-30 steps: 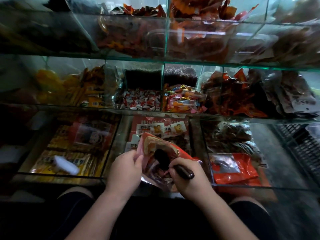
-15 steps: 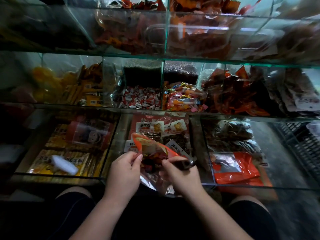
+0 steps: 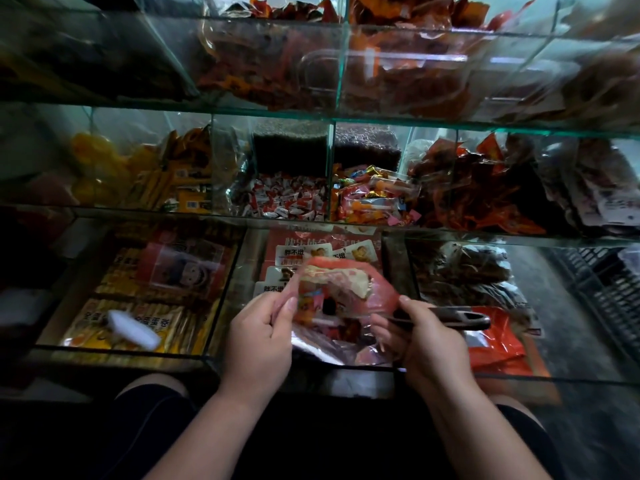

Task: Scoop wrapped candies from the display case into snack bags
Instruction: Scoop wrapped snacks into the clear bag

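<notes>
A red, part-clear snack bag [image 3: 341, 299] hangs open-mouthed between two grips. The left hand [image 3: 259, 341] pinches its left rim. The right hand [image 3: 426, 344] holds its right rim together with the dark handle of a scoop [image 3: 450, 317], which juts out roughly level to the right of that grip. Bright wrappers show through the bag's clear lower half, between the grips. Above and beyond the grips, on the middle shelf of the glass display case [image 3: 332, 116], red-and-white wrapped candies [image 3: 287, 199] fill one compartment. Mixed orange, yellow and pink candies [image 3: 374, 199] heap in the next compartment to the right.
</notes>
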Demonstrator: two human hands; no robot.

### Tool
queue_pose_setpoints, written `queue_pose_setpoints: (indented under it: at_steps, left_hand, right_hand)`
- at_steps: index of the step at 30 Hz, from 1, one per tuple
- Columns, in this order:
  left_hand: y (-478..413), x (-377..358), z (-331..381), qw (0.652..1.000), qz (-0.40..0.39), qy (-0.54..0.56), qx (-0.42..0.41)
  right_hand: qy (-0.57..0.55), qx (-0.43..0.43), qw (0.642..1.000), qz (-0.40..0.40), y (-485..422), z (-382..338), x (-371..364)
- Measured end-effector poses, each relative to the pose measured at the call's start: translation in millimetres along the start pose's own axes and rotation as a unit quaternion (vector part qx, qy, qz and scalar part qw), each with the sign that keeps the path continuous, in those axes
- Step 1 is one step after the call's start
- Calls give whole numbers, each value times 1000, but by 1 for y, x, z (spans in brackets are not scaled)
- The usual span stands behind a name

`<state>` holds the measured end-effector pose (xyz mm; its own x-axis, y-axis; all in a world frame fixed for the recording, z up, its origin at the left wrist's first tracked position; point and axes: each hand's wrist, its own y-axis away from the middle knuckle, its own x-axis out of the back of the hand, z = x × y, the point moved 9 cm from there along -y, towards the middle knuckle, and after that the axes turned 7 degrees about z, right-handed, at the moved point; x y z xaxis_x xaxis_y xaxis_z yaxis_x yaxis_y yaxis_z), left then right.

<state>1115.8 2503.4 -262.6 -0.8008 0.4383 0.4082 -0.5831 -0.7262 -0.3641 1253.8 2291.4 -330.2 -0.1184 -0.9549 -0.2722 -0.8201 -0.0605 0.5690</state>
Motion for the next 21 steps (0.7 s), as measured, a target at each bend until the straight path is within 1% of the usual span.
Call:
queue_pose_setpoints:
  at_steps: [3, 5, 6, 7, 9, 10, 11, 12, 13, 14, 15, 16, 17, 18, 19, 21]
  left_hand:
    - [0, -2, 8, 995, 43, 86, 26]
    - [0, -3, 2, 990, 61, 117, 52]
    - [0, -5, -5, 990, 55, 109, 68]
    - [-1, -8, -12, 992, 36, 78, 89]
    - [0, -11, -26, 991, -14, -11, 131]
    - [0, -7, -24, 990, -17, -65, 122]
    - [-1, 2, -14, 989, 4, -123, 79]
    - [-2, 11, 2, 987, 42, -154, 14]
    - [0, 17, 24, 984, 78, -145, -71]
    - [4, 17, 43, 979, 87, -115, -145]
    - [8, 9, 57, 980, 60, -72, -178]
    - [10, -4, 62, 985, 7, -35, -167]
    - [9, -24, 57, 991, -64, -24, -118]
    - [10, -44, 46, 989, -128, -50, -57]
    - [11, -59, 31, 980, -167, -108, -8]
    - [12, -77, 4, 956, -211, -198, 49]
  right_hand:
    - [-26, 55, 998, 7, -3, -34, 10]
    - [-30, 73, 997, 2, -4, -45, 14]
    - [-31, 73, 997, -1, -5, -46, 16]
    - [-32, 68, 997, -2, -5, -43, 16]
    - [-31, 57, 998, -1, -5, -36, 18]
    - [-25, 57, 998, -2, -5, -33, 19]
    - [-17, 62, 998, -6, -3, -31, 18]
    - [-6, 69, 998, -12, -1, -31, 17]
    - [3, 77, 997, -20, 3, -32, 14]
    - [14, 88, 996, -32, 7, -34, 11]
    - [26, 94, 994, -43, 12, -36, 7]
    - [42, 95, 993, -49, 17, -38, 5]
    - [58, 90, 993, -50, 21, -39, 4]
    - [73, 84, 993, -50, 25, -40, 5]
    - [85, 80, 992, -50, 29, -42, 5]
    - [91, 88, 991, -47, 36, -48, 7]
